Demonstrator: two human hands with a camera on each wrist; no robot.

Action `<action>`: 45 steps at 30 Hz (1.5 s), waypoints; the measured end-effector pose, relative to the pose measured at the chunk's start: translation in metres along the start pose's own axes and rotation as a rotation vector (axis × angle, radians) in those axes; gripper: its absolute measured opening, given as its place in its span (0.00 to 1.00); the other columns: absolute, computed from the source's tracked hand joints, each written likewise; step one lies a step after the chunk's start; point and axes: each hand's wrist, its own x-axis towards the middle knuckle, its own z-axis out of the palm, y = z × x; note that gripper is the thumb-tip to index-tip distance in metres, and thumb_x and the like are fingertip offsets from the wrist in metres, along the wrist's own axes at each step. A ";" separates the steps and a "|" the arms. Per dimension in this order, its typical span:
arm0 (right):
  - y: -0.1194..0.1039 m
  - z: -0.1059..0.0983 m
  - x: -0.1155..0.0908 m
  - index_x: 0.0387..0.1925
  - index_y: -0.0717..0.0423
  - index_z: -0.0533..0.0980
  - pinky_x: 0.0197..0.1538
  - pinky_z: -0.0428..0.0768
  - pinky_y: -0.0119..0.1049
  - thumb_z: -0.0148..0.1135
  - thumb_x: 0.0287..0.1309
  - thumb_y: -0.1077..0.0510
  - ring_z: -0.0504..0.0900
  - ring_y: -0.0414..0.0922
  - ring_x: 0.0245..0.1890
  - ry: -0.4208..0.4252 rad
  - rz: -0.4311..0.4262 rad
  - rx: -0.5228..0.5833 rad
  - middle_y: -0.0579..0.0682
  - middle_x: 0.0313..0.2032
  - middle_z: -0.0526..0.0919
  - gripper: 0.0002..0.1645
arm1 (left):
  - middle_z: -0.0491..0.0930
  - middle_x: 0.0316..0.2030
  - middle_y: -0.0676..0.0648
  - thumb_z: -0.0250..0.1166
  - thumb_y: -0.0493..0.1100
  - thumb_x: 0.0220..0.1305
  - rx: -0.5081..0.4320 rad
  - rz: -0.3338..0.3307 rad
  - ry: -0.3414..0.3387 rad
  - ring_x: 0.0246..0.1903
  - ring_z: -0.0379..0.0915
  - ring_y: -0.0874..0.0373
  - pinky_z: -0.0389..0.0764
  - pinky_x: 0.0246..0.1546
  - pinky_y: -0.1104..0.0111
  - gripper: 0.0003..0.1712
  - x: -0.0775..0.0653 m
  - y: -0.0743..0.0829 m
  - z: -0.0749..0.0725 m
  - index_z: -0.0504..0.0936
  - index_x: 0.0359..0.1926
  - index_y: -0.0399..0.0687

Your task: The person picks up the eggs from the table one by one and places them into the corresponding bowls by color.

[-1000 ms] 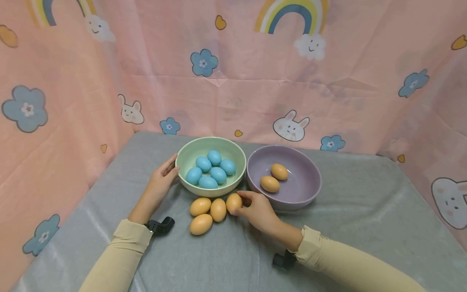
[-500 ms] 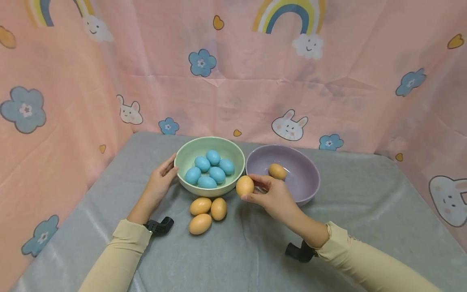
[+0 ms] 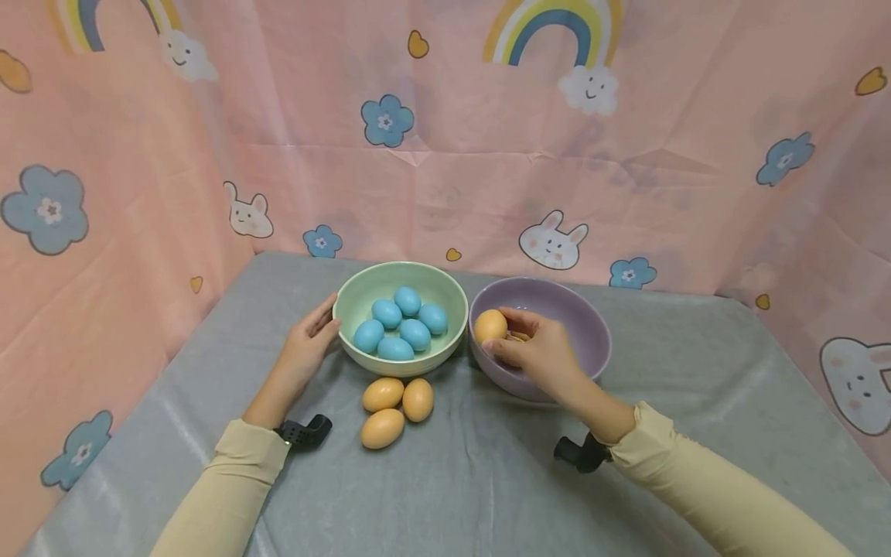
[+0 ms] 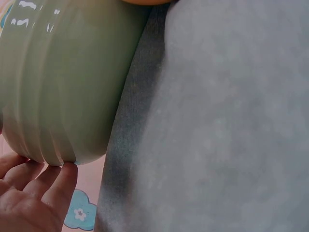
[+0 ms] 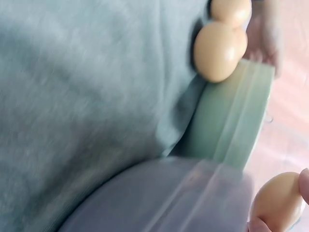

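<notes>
My right hand pinches a yellow-brown egg between thumb and fingertips, inside the near left part of the purple bowl. The same held egg shows at the lower right of the right wrist view. Behind my fingers in the bowl, other brown eggs are mostly hidden. My left hand rests against the left outer side of the green bowl, which holds several blue eggs. In the left wrist view, its fingertips touch the bowl's wall with fingers fairly straight.
Three loose brown eggs lie together on the grey cloth, just in front of the green bowl. The two bowls stand side by side, rims nearly touching. A pink patterned curtain hangs behind and at both sides.
My right hand has lifted one brown egg from the loose group and carried it up and right, over the rim into the purple bowl. My left hand stays at the green bowl.
</notes>
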 end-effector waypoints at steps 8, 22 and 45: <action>0.012 -0.008 0.018 0.64 0.67 0.73 0.65 0.78 0.46 0.72 0.54 0.58 0.79 0.55 0.61 0.035 0.034 -0.099 0.63 0.59 0.80 0.36 | 0.55 0.77 0.45 0.51 0.44 0.77 -0.007 -0.014 0.016 0.76 0.52 0.51 0.66 0.71 0.58 0.33 0.000 -0.001 0.001 0.54 0.78 0.50; 0.027 -0.012 0.041 0.62 0.69 0.74 0.65 0.78 0.47 0.74 0.55 0.56 0.80 0.56 0.60 0.036 0.016 -0.264 0.62 0.59 0.80 0.36 | 0.54 0.77 0.45 0.51 0.45 0.77 0.000 -0.010 0.012 0.76 0.51 0.52 0.65 0.72 0.58 0.33 0.000 0.000 0.000 0.54 0.78 0.51; 0.044 -0.006 0.060 0.57 0.68 0.78 0.52 0.81 0.38 0.75 0.49 0.58 0.82 0.53 0.50 -0.051 0.007 -0.421 0.61 0.52 0.85 0.33 | 0.53 0.77 0.46 0.51 0.44 0.77 -0.007 -0.012 0.005 0.77 0.50 0.52 0.64 0.73 0.57 0.33 0.001 0.000 0.000 0.54 0.78 0.51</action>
